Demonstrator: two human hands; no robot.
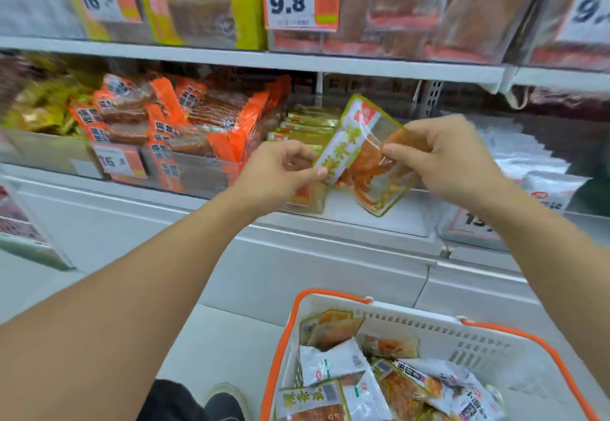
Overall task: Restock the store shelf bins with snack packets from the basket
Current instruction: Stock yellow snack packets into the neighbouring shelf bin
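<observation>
Before the shelf bin [298,130], one green-edged snack packet [366,156] pinched between left hand [280,169] and right hand [445,156].

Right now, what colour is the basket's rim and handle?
Orange, on a white basket; the head view, the only one, shows it at lower right.

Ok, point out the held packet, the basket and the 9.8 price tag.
held packet [364,159], head view, clear middle panel.
basket [425,325], head view, white far wall.
9.8 price tag [288,3], head view, printed digits.
</observation>
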